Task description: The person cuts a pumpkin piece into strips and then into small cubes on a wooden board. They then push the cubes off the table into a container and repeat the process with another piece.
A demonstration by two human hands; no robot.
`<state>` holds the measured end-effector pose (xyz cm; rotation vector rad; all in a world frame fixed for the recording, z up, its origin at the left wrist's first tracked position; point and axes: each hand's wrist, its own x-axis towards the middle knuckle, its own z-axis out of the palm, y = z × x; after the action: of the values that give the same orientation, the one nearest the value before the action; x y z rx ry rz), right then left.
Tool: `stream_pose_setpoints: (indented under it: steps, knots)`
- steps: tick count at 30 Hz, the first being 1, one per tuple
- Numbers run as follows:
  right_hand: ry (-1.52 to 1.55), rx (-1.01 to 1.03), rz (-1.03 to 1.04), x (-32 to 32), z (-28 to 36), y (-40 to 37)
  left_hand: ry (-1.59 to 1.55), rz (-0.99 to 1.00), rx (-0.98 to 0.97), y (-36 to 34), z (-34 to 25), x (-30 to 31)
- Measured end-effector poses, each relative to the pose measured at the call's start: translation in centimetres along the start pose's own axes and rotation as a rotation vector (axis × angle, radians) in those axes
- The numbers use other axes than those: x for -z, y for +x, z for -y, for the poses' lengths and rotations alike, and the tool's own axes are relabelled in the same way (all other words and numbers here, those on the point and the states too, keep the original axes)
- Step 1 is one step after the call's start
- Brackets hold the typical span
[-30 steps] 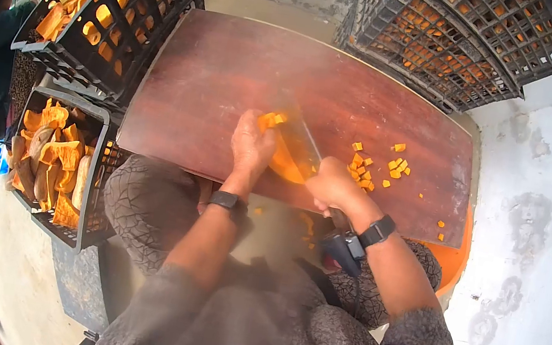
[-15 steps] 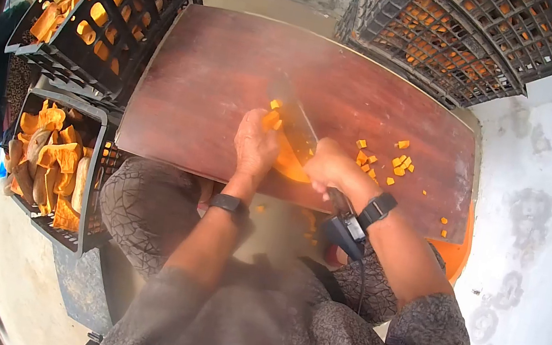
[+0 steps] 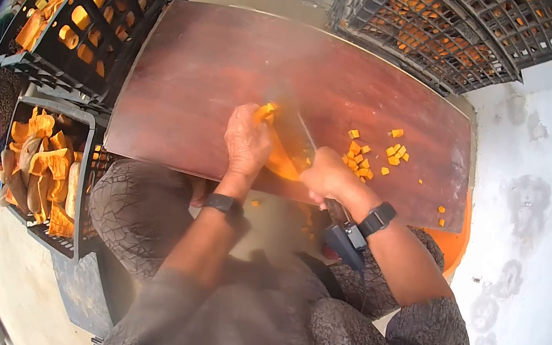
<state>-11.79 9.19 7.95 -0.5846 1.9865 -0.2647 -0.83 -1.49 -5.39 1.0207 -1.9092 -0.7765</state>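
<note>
Shifted slightly since half a second ago: both hands, the blade and the loose cubes all sit a touch further left in view, so mostly head motion; grips unchanged, blade on the same diagonal.

orange wedge (image 3: 279,161) lies on the near part of the table (image 3: 222,56), between the two hands; its far end shows as a small chunk at the left fingertips; left hand (image 3: 246,140) is pressed down over it, fingers (image 3: 256,115) curled and clamping it to the wood; right hand (image 3: 325,174) is closed around the handle of the knife (image 3: 294,134), with the handle hidden in the fist; blade blurred.

key relation: knife's long axis runs diagonally from the right fist away and to the left, ending just beside the left fingertips; wedge lies on the left side of the blade, touching or nearly, cannot tell which through the blur; left hand is the nearer one to the wedge, right hand meets it only through the blade.

cubes (image 3: 365,159) scattered right of the blade, a few strays near the table's right edge; dark band on each wrist, small black device (image 3: 344,241) hanging below the right one; black crate (image 3: 95,35) of orange pieces left of the table; lower crate (image 3: 90,172) with peeled slabs beside the left knee; stacked crates (image 3: 456,35) at far right; orange basin (image 3: 450,249) under the table's right corner.
</note>
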Motion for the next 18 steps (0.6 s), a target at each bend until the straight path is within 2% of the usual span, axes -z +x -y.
stream_pose_setpoints:
  steps: [5, 7, 8, 10, 13, 18]
  knots:
    - [-0.08, 0.082, -0.033, -0.2, 1.6, 0.1, -0.047, 0.008, 0.052, 0.7, -0.3, 1.1]
    - [0.013, 0.065, -0.026, -0.1, 1.0, 0.7, -0.017, 0.245, 0.262, 1.9, -1.4, 2.6]
    - [0.007, 0.073, -0.026, -0.2, 0.9, 0.9, -0.016, 0.236, 0.26, 2.4, -1.8, 3.0]
    - [-0.085, 0.062, -0.054, -0.4, 1.0, 0.5, 0.077, 0.343, 0.388, 3.1, -2.1, 3.3]
    - [-0.057, 0.063, -0.076, -0.6, 0.8, 0.2, 0.043, 0.408, 0.384, 3.5, -2.2, 3.6]
    - [-0.011, 0.066, -0.046, 0.3, 1.0, -1.3, 0.13, 0.321, 0.31, 2.5, -2.0, 2.8]
